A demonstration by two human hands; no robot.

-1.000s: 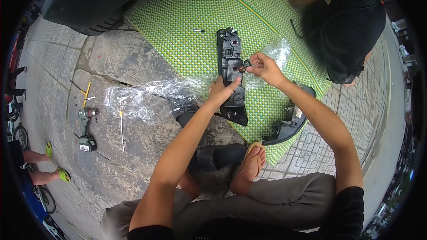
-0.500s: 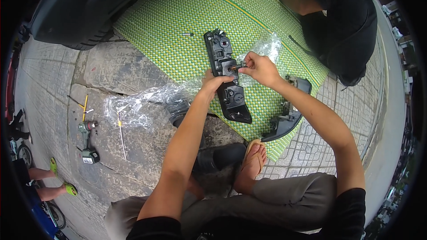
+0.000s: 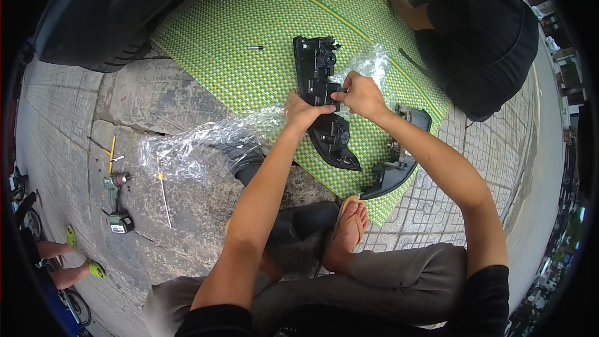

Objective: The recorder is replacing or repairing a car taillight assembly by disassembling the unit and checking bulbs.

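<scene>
A long black vehicle light housing (image 3: 304, 65) stands tilted above the green woven mat, its back with sockets and openings turned partly to the right. My left hand (image 3: 303, 112) is closed round its middle from the left side, thumb lying across the back. My right hand (image 3: 364, 96) pinches a small bulb socket at the middle opening of the housing; the fingers mostly hide it, and I cannot tell how far in it sits. A second dark lamp unit (image 3: 399, 165) lies on the mat's near right edge, beside my right forearm.
Crumpled clear plastic wrap (image 3: 199, 143) spreads across mat and pavement. On the left lie a cordless drill (image 3: 115, 195), a thin screwdriver (image 3: 165, 201) and a yellow-handled tool (image 3: 112, 150). A vehicle bumper (image 3: 106, 25) overhangs the far left. A co-worker (image 3: 480, 50) crouches at the far right.
The housing has turned so its back faces more to the right. The bulb socket, with an orange tip showing before, has moved up against the opening in my right fingers.
</scene>
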